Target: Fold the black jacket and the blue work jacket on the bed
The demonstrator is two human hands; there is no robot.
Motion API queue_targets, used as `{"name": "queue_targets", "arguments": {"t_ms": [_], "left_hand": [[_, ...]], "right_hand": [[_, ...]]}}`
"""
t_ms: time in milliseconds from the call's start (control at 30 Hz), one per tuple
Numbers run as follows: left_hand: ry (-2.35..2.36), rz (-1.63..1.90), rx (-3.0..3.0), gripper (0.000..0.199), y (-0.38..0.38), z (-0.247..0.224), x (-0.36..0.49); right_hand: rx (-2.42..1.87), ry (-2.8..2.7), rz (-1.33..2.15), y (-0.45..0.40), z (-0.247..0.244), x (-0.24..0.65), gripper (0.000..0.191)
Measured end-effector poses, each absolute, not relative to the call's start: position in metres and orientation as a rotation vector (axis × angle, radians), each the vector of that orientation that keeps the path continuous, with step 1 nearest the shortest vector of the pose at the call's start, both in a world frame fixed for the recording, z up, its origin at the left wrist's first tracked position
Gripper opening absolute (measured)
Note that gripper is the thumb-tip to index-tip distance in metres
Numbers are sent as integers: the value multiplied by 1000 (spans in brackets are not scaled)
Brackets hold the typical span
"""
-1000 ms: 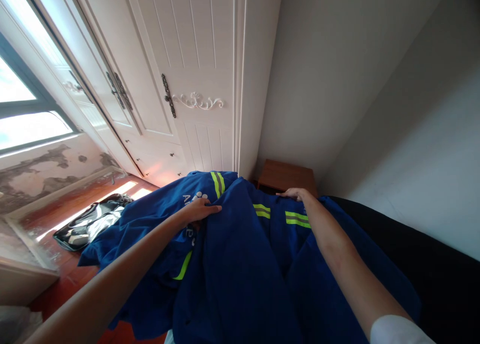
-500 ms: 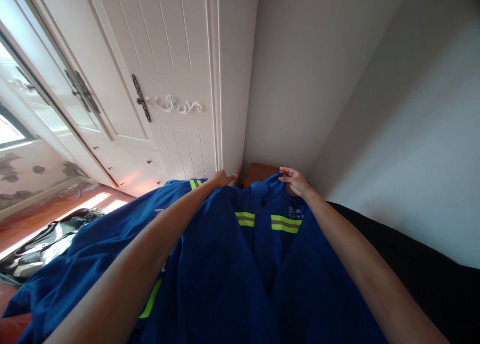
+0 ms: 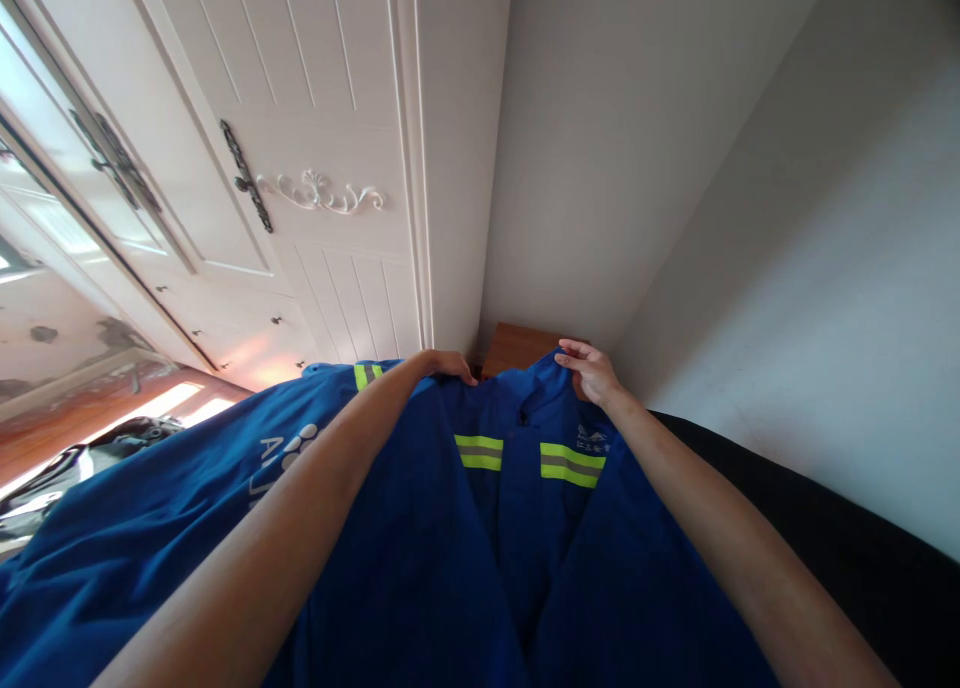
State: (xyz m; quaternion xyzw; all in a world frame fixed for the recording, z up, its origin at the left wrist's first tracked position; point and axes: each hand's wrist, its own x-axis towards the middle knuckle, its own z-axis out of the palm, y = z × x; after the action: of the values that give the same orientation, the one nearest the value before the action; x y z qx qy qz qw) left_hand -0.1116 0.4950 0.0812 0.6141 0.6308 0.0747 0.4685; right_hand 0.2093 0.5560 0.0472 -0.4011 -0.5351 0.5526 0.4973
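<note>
A blue work jacket (image 3: 427, 528) with yellow-green and grey reflective bands fills the lower middle of the view, its white lettering on the left part. My left hand (image 3: 452, 365) is closed on the jacket's edge left of the collar, the fingertips pointing down at the cloth. On the right side of the collar, my right hand (image 3: 589, 368) pinches the raised collar tip between thumb and fingers. A small white logo shows on the chest below my right hand.
A white wardrobe (image 3: 330, 138) with dark metal handles stands ahead on the left. Behind the collar is a brown wooden piece (image 3: 521, 343). Grey walls rise ahead and right. Black cloth (image 3: 787, 508) lies at the right; a shiny bag-like item (image 3: 60, 478) is at far left.
My left hand's fingers have turned down onto the jacket's edge. More lettering on the left part of the jacket shows. The view has shifted slightly, and my right hand keeps its pinch.
</note>
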Motion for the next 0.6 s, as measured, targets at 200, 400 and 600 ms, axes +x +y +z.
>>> {"name": "queue_targets", "arguments": {"t_ms": [200,400,600], "left_hand": [[1449,534,1323,22,492,73,-127],[1490,546,1190,26,496,73,-130],[1580,152,1192,44,511,69,-86]], "right_hand": [[-1166,-1228,1206,562,17,201,54],[-1211,-1222,1562,555,19,207,32],[-1251,-1349,1902,542,19,203,29]]}}
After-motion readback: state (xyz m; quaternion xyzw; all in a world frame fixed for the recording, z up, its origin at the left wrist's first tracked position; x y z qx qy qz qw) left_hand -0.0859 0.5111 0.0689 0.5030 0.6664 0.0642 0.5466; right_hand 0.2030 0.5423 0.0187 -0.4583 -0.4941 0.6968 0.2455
